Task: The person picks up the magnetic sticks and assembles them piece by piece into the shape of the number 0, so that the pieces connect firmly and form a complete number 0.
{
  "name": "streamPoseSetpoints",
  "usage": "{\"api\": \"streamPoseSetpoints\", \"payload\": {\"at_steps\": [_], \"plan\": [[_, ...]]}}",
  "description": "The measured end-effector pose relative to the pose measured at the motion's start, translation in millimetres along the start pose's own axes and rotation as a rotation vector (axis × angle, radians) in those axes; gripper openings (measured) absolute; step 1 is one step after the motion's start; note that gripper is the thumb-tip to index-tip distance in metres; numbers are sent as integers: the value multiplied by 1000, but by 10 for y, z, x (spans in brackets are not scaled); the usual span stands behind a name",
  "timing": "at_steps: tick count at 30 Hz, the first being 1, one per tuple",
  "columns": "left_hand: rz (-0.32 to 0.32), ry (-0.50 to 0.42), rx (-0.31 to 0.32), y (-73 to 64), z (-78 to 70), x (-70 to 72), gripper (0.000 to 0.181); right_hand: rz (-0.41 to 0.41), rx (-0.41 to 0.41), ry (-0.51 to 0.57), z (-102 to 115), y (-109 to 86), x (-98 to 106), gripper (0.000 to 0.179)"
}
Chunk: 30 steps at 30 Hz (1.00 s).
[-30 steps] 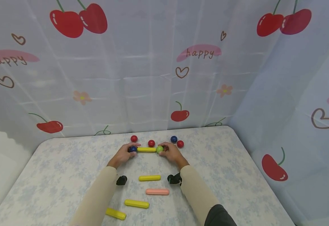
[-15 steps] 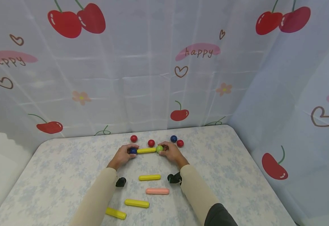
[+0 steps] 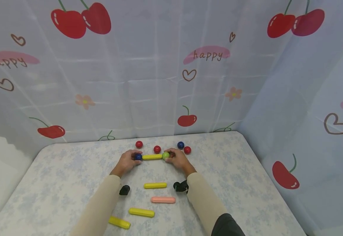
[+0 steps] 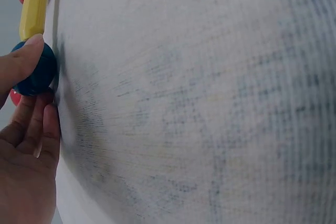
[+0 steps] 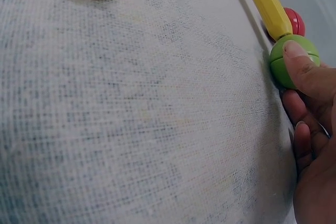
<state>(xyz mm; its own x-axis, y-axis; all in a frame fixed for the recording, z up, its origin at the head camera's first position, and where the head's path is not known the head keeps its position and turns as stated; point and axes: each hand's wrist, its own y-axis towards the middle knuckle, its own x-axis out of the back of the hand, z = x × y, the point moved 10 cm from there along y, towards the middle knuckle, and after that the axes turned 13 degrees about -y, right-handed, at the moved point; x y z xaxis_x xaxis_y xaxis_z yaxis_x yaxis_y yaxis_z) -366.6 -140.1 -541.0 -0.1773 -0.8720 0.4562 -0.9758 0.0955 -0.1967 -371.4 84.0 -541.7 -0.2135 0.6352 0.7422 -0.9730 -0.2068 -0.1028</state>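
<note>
My left hand (image 3: 127, 161) pinches a blue ball (image 4: 39, 72) between thumb and fingers. A yellow six-sided rod (image 3: 152, 157) runs from that ball to a green ball (image 5: 287, 64), which my right hand (image 3: 178, 159) holds with its thumb across the front. Ball, rod and ball form one straight bar lying left to right, low over the table. In the right wrist view the rod's end meets the green ball, which has a groove round it. The left wrist view shows the other rod end right at the blue ball, partly behind my thumb.
Behind the bar sit red balls (image 3: 157, 149) and another blue ball (image 3: 181, 145). Nearer me lie a yellow rod (image 3: 155, 185), a pink rod (image 3: 163, 200) and further yellow rods (image 3: 141, 212). A printed curtain (image 3: 147, 108) stands along the table's (image 3: 233, 183) far edge.
The bar's left end dips slightly toward me and then comes nearly level again, both hands keeping their hold. My left fingers draw back a little around the blue ball.
</note>
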Motion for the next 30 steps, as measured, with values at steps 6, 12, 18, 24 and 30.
{"api": "streamPoseSetpoints", "payload": {"at_steps": [6, 12, 18, 24, 30], "plan": [[42, 45, -31, -16, -71, 33, 47, -1, 0, 7, 10, -2, -4, 33], [45, 117, -90, -70, -160, 121, 51, 17, 10, 21, -19, 17, -28, 34], [75, 120, -168, -256, -276, 122, 46, 19, 13, 30, -8, -25, 12, 33], [187, 91, -224, -485, -372, -44, 39, 19, 7, 25, -8, -18, 25, 33], [325, 89, -273, -676, -426, -271, 36, 12, 2, 25, 2, 3, -29, 34]]}}
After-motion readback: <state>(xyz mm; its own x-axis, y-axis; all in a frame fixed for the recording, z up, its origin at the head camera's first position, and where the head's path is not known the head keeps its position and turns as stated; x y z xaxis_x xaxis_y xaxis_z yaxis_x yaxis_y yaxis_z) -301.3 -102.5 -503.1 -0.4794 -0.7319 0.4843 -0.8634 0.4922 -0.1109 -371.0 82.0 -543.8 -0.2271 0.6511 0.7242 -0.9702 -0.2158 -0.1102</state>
